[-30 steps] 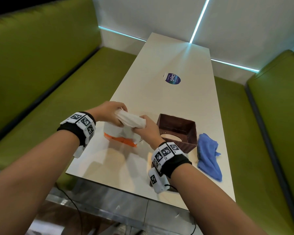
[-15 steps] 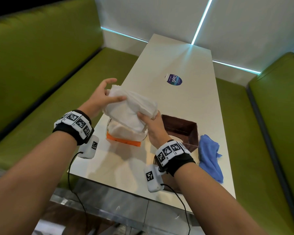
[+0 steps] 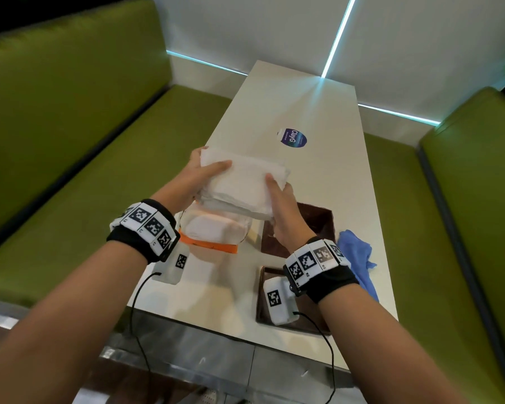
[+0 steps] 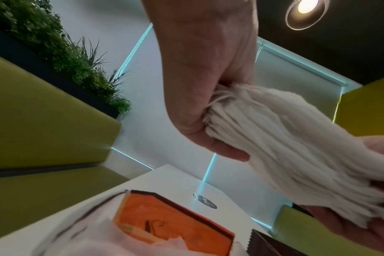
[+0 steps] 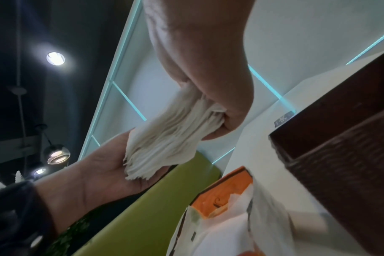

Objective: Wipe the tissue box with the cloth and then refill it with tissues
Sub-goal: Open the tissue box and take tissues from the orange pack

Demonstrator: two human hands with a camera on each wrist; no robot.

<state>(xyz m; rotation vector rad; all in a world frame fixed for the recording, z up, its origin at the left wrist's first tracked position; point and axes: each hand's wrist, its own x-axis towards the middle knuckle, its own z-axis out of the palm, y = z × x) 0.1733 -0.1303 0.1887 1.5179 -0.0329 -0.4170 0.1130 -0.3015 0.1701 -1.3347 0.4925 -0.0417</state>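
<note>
A thick stack of white tissues [image 3: 239,185] is held in the air above the table by both hands. My left hand [image 3: 200,173] grips its left end, thumb on top; in the left wrist view the tissues [image 4: 285,138] fan out from that hand [image 4: 210,97]. My right hand [image 3: 280,205] grips the right end, seen with the tissues [image 5: 171,138] in the right wrist view. Below lies the opened tissue pack [image 3: 213,231] with an orange band. The dark brown tissue box [image 3: 318,225] stands open just right of it, partly hidden by my right hand. The blue cloth [image 3: 357,263] lies crumpled at the right.
The brown box lid [image 3: 263,301] lies flat near the white table's [image 3: 303,176] front edge under my right wrist. A round sticker [image 3: 293,138] sits mid-table. Green benches [image 3: 70,170] run along both sides, and a wall closes the far end.
Both hands have lifted the tissue stack up out of the pack and spread it flatter, holding it higher above the table than before.
</note>
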